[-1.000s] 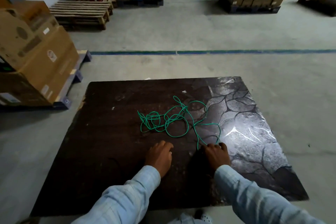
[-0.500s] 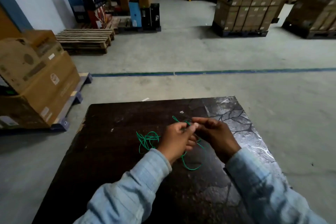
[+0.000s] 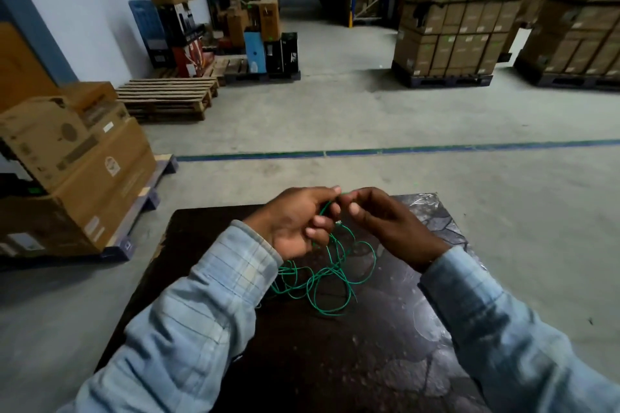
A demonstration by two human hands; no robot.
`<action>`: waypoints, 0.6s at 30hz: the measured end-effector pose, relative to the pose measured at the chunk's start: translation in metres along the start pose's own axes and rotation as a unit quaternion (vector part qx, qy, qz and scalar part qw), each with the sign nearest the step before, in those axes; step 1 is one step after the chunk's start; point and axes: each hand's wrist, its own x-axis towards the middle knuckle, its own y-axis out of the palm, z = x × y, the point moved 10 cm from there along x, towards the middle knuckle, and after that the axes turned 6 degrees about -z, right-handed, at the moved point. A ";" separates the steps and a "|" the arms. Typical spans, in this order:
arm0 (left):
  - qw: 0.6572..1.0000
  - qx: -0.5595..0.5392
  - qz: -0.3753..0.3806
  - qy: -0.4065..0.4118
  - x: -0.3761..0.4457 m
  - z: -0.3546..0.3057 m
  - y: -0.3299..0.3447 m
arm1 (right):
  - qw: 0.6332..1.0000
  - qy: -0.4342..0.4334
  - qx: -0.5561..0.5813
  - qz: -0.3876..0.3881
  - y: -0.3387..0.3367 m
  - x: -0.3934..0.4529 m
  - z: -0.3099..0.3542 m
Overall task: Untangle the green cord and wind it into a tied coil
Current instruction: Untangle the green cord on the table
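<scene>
A thin green cord (image 3: pixel 330 273) hangs in loose tangled loops from my hands down onto a dark table (image 3: pixel 312 352). My left hand (image 3: pixel 295 223) and my right hand (image 3: pixel 382 221) are raised above the table's far half, fingertips meeting. Both pinch the cord near its upper end, and a short strand runs between them. A small pale tip of the cord shows just below the fingers. My left sleeve hides part of the tangle.
The dark table stands on a grey concrete warehouse floor. Cardboard boxes (image 3: pixel 77 164) on a pallet stand close at the left. Wooden pallets (image 3: pixel 167 99) lie beyond them. Stacked cartons (image 3: pixel 449 33) fill the far right. A blue floor line (image 3: pixel 402 150) crosses behind the table.
My hands left the table's near edge, came together on the cord and lifted it up. The tangle now hangs partly off the surface, and my view has tilted upward.
</scene>
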 end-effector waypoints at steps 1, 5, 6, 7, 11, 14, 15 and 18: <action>0.998 -0.046 0.036 -0.024 -0.005 -0.003 0.006 | 0.999 0.016 0.041 0.017 0.007 0.000 -0.001; 0.981 -0.150 0.123 0.003 -0.024 -0.040 0.018 | 0.993 0.065 0.101 0.004 0.014 -0.002 -0.025; 0.977 -0.170 0.128 0.026 -0.028 -0.053 0.016 | 0.994 0.063 0.094 -0.007 0.012 -0.004 -0.029; 0.972 -0.191 0.124 0.055 -0.031 -0.067 0.012 | 0.995 0.061 0.080 -0.019 0.010 -0.006 -0.036; 0.933 -0.311 0.058 0.173 -0.038 -0.123 -0.021 | 0.996 0.059 0.032 -0.061 0.002 -0.012 -0.055; 0.898 -0.356 0.006 0.259 -0.043 -0.149 -0.040 | 0.998 0.048 0.000 -0.047 0.007 -0.015 -0.064; 0.888 -0.357 -0.009 0.288 -0.045 -0.157 -0.044 | 0.998 0.045 -0.018 -0.042 0.008 -0.016 -0.068; 0.873 -0.317 -0.054 0.367 -0.049 -0.172 -0.052 | 0.996 0.039 -0.076 -0.026 0.011 -0.020 -0.073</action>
